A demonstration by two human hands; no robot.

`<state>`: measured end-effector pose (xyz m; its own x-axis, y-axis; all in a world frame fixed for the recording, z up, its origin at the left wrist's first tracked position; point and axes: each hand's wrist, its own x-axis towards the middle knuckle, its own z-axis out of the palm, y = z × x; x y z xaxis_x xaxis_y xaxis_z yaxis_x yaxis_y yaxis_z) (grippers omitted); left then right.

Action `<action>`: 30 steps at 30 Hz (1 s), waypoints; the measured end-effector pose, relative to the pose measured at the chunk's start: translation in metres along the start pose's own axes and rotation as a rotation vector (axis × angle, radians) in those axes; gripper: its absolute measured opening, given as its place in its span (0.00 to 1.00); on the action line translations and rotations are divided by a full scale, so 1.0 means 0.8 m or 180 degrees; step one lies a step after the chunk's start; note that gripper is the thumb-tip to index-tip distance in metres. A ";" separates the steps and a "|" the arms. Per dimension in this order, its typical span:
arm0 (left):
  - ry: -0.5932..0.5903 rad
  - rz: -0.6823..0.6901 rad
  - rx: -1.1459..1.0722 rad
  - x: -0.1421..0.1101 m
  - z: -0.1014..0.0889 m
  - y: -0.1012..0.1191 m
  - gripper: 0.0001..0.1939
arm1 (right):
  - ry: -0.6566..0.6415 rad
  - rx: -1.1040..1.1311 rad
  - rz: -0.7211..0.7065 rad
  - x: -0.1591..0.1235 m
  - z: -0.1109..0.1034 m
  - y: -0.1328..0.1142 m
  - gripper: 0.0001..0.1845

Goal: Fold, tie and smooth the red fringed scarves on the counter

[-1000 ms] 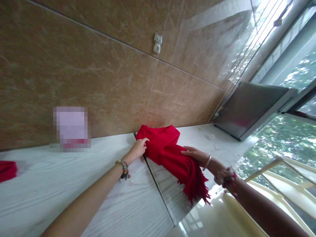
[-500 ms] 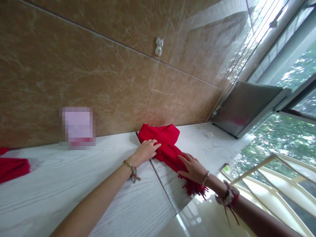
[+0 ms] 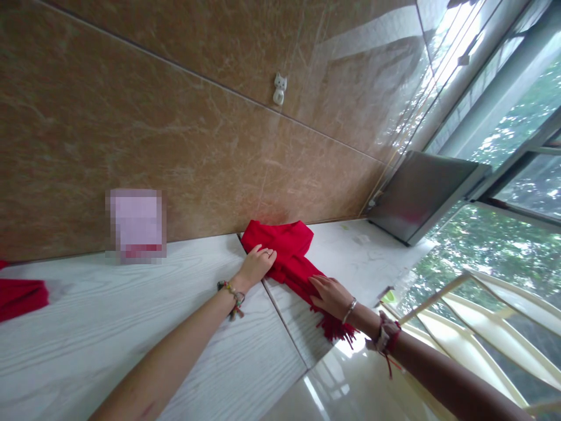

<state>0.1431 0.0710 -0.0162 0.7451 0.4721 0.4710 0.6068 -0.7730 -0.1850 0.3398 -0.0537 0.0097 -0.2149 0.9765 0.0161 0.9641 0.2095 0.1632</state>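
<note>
A red fringed scarf [image 3: 280, 238] lies folded on the white wood-grain tabletop, its upper part looped and crossed over near the wall. Its tail runs down to the right, with the fringe hanging at the table's edge. At the crossing, my left hand [image 3: 258, 264] is closed on the cloth, fingertips bent and partly hidden. My right hand [image 3: 332, 295] rests open on the tail just above the fringe, fingers stretched out and lying flat.
Brown marble wall [image 3: 197, 146] rises behind the table, with a white cat-shaped hook [image 3: 279, 89]. A blurred pink item [image 3: 137, 222] stands against it. More red cloth [image 3: 21, 299] lies at far left. A grey metal box-like object [image 3: 423, 193] and a cream rack [image 3: 477, 327] are on the right.
The view has shifted slightly, so most things appear a little further left. Both hands remain on the scarf, with the right one seeming to have slid slightly along its tail.
</note>
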 end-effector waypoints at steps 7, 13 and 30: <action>0.0107 -0.0069 -0.0010 0.006 -0.025 -0.010 0.12 | 0.0071 -0.0324 0.0399 0.017 -0.016 -0.009 0.15; -0.0489 0.0208 -0.0038 0.008 -0.058 -0.014 0.11 | 0.1009 -0.0182 -0.0448 0.002 -0.016 0.004 0.22; -0.0882 0.0113 -0.0240 0.003 -0.061 -0.009 0.13 | 0.0620 0.0119 -0.0960 -0.022 0.000 0.027 0.25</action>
<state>0.1271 0.0567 0.0281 0.8190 0.5339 0.2100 0.5644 -0.8155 -0.1278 0.3644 -0.0662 0.0127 -0.5128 0.8433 0.1610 0.8571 0.4919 0.1532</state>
